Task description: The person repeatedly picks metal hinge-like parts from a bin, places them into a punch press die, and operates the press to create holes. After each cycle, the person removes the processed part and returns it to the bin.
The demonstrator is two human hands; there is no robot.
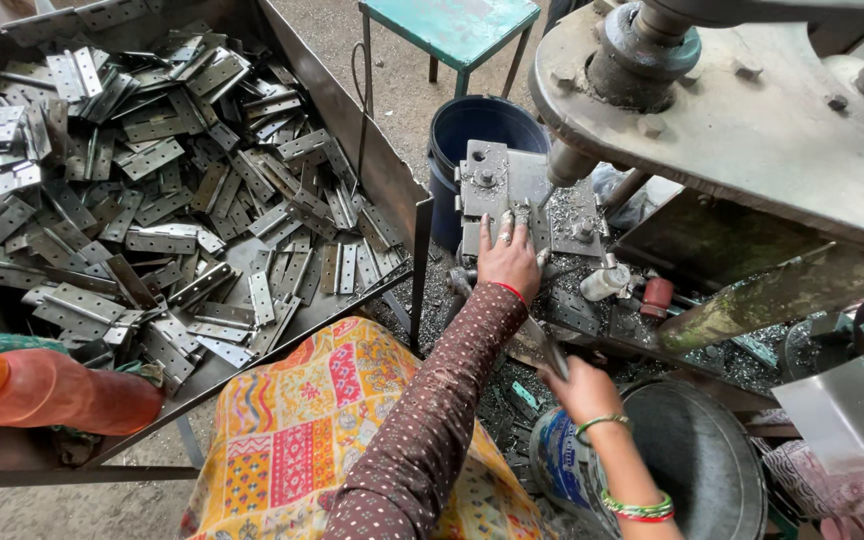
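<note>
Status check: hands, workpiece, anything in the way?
Left hand flat on metal piece on jig block. Right hand grips lever. Metal shavings around; nothing blocking.

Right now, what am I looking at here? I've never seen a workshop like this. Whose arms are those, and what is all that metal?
The picture comes from a camera worn on a person's head, looking down at their own arms. The left hand rests flat on a small grey metal block under a big heavy machine, pressing on a small metal piece there. The right hand grips a lever-like metal handle lower down. On the left, a large metal tray is heaped with flat hinge plates with holes in them. An orange bottle lies at the tray's near edge. A dark blue bucket stands behind the block, and a grey metal bowl sits near the right hand.
</note>
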